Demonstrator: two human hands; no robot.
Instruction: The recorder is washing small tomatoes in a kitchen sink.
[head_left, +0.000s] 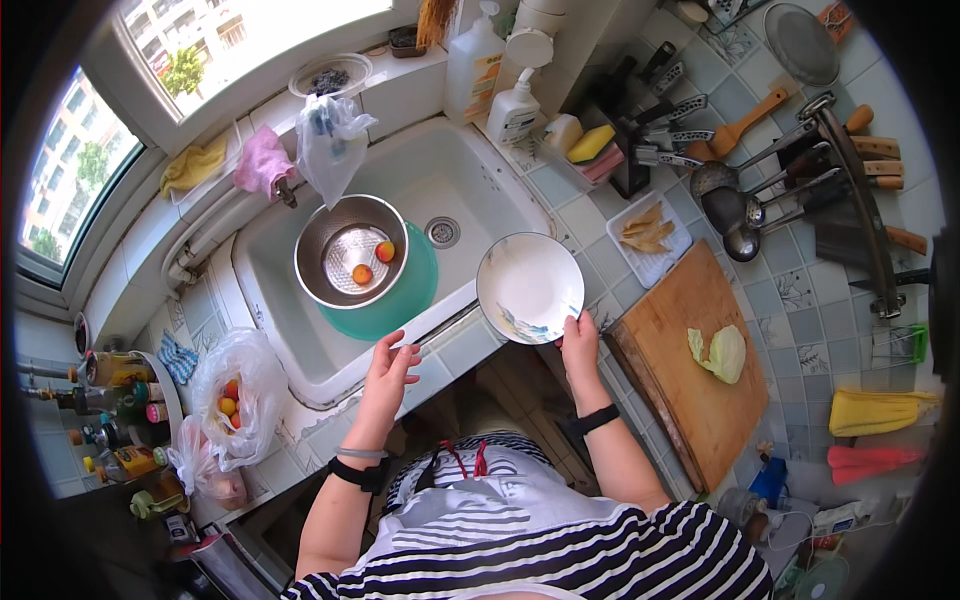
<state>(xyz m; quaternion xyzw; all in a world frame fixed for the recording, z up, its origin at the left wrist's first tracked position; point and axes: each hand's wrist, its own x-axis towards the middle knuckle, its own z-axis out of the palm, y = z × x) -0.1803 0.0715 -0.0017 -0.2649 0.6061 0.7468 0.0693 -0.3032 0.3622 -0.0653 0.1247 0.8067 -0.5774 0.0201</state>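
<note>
My right hand (580, 343) grips the rim of a white ceramic plate (529, 281) with a painted blue and yellow pattern. The plate is held over the sink's front right corner, and nothing lies on it. With fingers apart, my left hand (391, 365) hovers by the sink's front edge, holding nothing. Just beyond it, a stainless steel pot (309, 274) stands on a green basin (415, 289) inside the white sink (480, 172). Two red-and-yellow fruits (385, 251), perhaps apricots, lie at the bottom of the pot.
To the left, a clear plastic bag (251, 375) holds several similar fruits. A wooden cutting board (675, 322) bears a piece of cabbage (726, 355); beside it sits a white tray (651, 271) of pale brown food pieces. A plastic bag (330, 142) hangs near the faucet (286, 193).
</note>
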